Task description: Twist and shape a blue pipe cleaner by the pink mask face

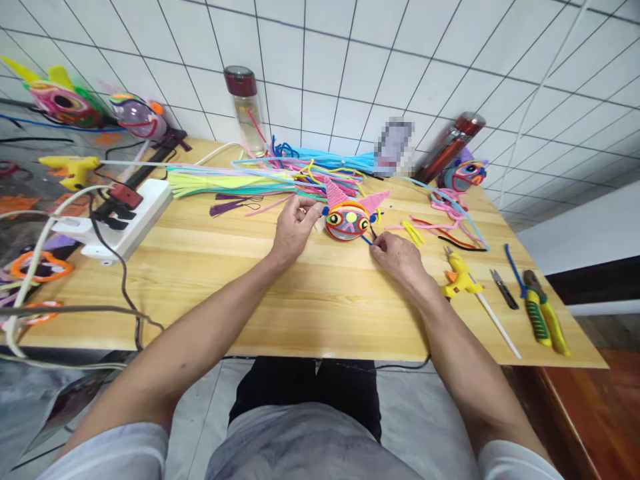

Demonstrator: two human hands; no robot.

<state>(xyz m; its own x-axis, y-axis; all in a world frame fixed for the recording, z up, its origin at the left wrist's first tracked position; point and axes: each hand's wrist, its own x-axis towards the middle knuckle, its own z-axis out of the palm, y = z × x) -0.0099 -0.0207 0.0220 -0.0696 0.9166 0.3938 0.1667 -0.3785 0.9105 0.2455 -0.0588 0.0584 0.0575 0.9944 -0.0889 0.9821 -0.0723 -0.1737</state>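
A round mask-like ornament (347, 225) with pink pointed ears, ringed eyes and red and orange trim rests on the wooden table. At its left side, my left hand (296, 225) has thumb and fingers pinched by a small dark blue piece (325, 211). On the other side, my right hand (399, 255) pinches a short blue pipe cleaner (367, 240) near the ornament's lower right edge. A dark strand also rises by my right fingertips. Yellow and blue bits show at the ornament's right side.
Bundled pipe cleaners (235, 181) lie behind my hands. A glue gun (461, 275), snips (504, 289) and pliers (543, 310) are at the right. A white power strip (133, 223) with cables and another glue gun (73, 170) are at the left. Bottles (245, 110) stand by the wall.
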